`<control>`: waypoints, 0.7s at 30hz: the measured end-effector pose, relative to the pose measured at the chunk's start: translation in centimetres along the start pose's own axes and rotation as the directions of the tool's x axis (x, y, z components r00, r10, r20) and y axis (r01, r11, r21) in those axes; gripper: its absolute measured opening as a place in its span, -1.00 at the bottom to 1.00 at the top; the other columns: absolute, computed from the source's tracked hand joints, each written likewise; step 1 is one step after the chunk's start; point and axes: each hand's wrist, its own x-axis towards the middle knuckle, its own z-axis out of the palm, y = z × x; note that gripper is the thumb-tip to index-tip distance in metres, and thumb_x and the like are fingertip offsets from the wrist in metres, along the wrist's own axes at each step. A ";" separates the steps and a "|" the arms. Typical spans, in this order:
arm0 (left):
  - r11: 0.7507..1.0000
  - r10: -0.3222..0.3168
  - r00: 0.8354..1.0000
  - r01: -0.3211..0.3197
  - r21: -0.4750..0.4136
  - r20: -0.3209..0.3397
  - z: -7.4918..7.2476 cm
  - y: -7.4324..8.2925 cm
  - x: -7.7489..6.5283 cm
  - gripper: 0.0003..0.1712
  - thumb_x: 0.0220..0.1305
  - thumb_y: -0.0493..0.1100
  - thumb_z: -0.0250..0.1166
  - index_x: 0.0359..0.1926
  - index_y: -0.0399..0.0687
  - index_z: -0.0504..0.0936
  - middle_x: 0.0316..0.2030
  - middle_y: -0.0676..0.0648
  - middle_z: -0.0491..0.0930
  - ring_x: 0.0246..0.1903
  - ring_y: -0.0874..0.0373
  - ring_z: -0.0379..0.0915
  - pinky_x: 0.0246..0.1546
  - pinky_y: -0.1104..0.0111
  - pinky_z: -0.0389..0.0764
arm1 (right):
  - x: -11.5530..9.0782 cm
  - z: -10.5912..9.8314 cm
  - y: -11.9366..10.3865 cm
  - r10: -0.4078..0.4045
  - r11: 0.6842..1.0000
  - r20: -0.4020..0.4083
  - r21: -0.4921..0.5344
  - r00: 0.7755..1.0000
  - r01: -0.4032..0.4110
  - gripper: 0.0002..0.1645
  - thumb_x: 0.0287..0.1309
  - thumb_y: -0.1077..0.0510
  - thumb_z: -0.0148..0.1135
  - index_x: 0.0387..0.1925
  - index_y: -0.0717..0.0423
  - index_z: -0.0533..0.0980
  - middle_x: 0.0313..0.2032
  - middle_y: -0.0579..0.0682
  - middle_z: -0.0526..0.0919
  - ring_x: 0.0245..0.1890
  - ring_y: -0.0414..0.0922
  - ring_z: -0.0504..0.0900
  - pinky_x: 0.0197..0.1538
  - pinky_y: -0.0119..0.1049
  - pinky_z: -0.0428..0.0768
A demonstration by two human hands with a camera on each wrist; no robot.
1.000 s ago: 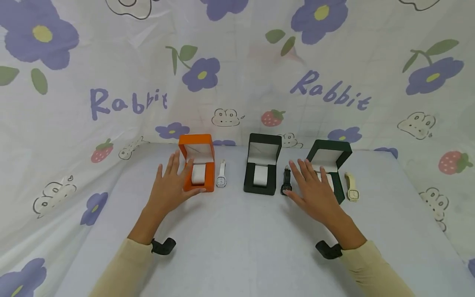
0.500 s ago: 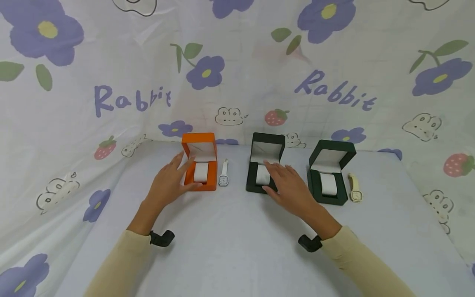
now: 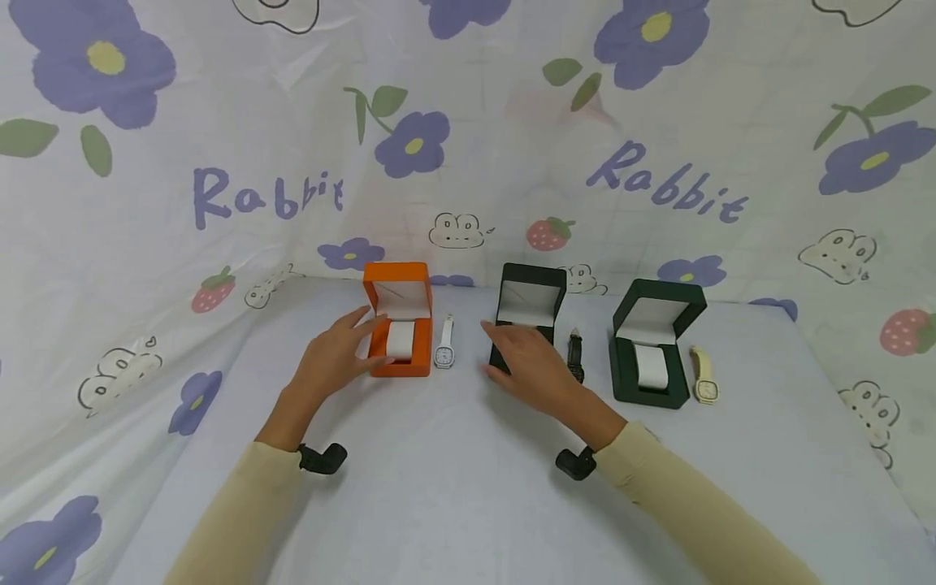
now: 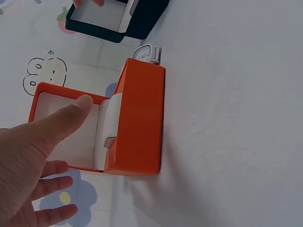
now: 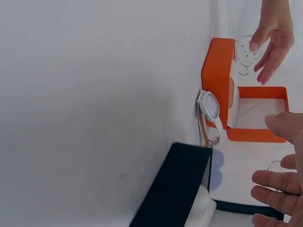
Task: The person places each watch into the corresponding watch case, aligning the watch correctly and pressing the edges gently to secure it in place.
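Observation:
My left hand (image 3: 325,366) hovers at the left side of an open orange watch box (image 3: 422,349), fingers spread and holding nothing. In the left wrist view the thumb (image 4: 71,118) shows in front of the box's lid; whether it touches cannot be told. Right of that box lies a white watch (image 3: 444,351). My right hand (image 3: 537,370) is over the front of an open black watch box (image 3: 534,273), hiding its cushion. Its fingers (image 5: 272,182) are loosely extended around nothing. A black-strapped watch (image 3: 575,353) lies just right of this box, partly behind the hand.
Farther right stands an open dark green watch box (image 3: 627,374) with a white cushion (image 3: 651,367). A pale gold watch (image 3: 705,383) lies beside it. A patterned cloth (image 3: 468,146) hangs behind the white table surface (image 3: 453,487).
My right hand has moved left, from between the black watch and green box to the black box, uncovering the green box. The left hand stays by the orange box, its fingers drawn in slightly.

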 end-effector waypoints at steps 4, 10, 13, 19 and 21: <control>1.000 -0.013 0.999 0.013 -0.021 0.036 0.0 -0.1 0.6 -0.13 0.16 0.17 0.51 0.44 0.06 0.45 0.45 -0.26 0.29 0.39 -0.25 0.26 0.20 -0.18 0.50 | 1.2 0.8 -0.5 0.019 1.000 0.044 -0.003 0.999 -0.019 -0.20 0.31 -0.07 0.37 0.44 0.19 0.34 0.19 0.18 0.61 0.23 0.12 0.55 0.36 0.05 0.45; 0.998 -0.027 0.996 0.032 -0.056 0.081 0.0 -0.3 1.2 -0.13 0.15 0.11 0.53 0.45 0.03 0.44 0.43 -0.27 0.32 0.39 -0.25 0.25 0.28 -0.19 0.42 | 2.7 1.8 -1.1 0.045 0.999 0.087 0.016 0.995 -0.047 -0.22 0.30 -0.08 0.37 0.40 0.21 0.39 0.20 0.17 0.61 0.22 0.12 0.57 0.35 0.03 0.47; 0.996 -0.034 0.995 0.041 -0.081 0.089 0.0 -0.3 1.5 -0.11 0.12 0.07 0.56 0.45 0.03 0.44 0.42 -0.26 0.34 0.39 -0.23 0.26 0.32 -0.16 0.40 | 3.5 2.6 -1.3 0.050 0.999 0.095 0.008 0.994 -0.052 -0.20 0.28 -0.09 0.39 0.40 0.22 0.39 0.18 0.18 0.62 0.19 0.11 0.59 0.31 0.01 0.52; 0.994 -0.031 0.991 0.044 -0.096 0.131 0.2 -0.2 2.6 -0.10 0.10 -0.02 0.59 0.45 0.01 0.43 0.38 -0.23 0.39 0.38 -0.18 0.29 0.35 -0.08 0.39 | 5.1 4.2 -1.4 0.062 0.998 0.124 0.010 0.990 -0.064 -0.12 0.24 -0.07 0.43 0.42 0.27 0.33 0.14 0.19 0.65 0.14 0.09 0.63 0.29 -0.03 0.54; 0.995 -0.037 0.989 0.049 -0.087 0.142 0.2 0.0 2.8 -0.10 0.10 -0.04 0.59 0.44 -0.01 0.44 0.37 -0.22 0.40 0.36 -0.16 0.31 0.34 -0.06 0.41 | 5.5 4.9 -1.5 0.075 0.997 0.141 -0.009 0.987 -0.075 -0.12 0.22 -0.08 0.45 0.40 0.28 0.35 0.11 0.19 0.66 0.11 0.08 0.64 0.27 -0.05 0.56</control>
